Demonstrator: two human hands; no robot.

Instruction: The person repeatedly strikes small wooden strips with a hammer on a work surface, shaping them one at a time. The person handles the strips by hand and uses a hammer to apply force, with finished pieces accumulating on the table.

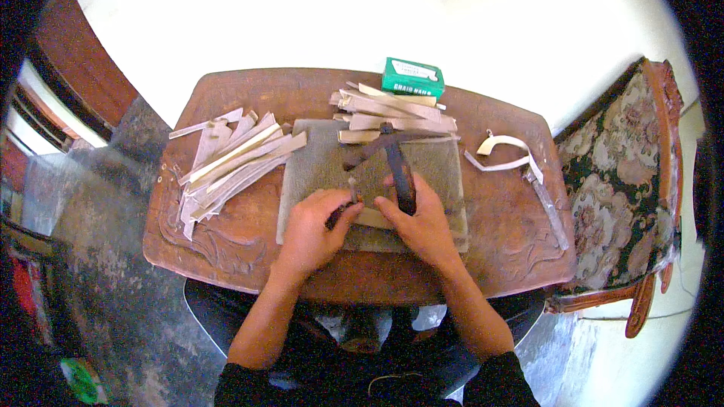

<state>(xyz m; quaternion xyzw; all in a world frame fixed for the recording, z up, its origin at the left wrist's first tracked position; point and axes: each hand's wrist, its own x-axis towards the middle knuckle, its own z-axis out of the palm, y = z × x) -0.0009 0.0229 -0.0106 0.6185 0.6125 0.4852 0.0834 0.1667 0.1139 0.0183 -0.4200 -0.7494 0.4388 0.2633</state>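
Note:
My right hand [424,220] is closed round the dark handle of a hammer [404,185], whose dark head slants across above the grey mat [302,173]. To its left, my left hand [318,227] pinches a small dark tool [334,217]; its kind is not clear. A narrow upright tip stands out just above those fingers, under the left end of the hammer head. Beneath both hands a pale flat strip [373,218] lies across the mat, partly covered by my fingers.
Loose pale strips [241,158] are heaped at the left of the carved wooden table [317,275]. Another stack of strips [400,111] lies behind the mat, beside a green box [412,78]. A curved white strip [504,152] sits at right, near a patterned upholstered chair [615,188].

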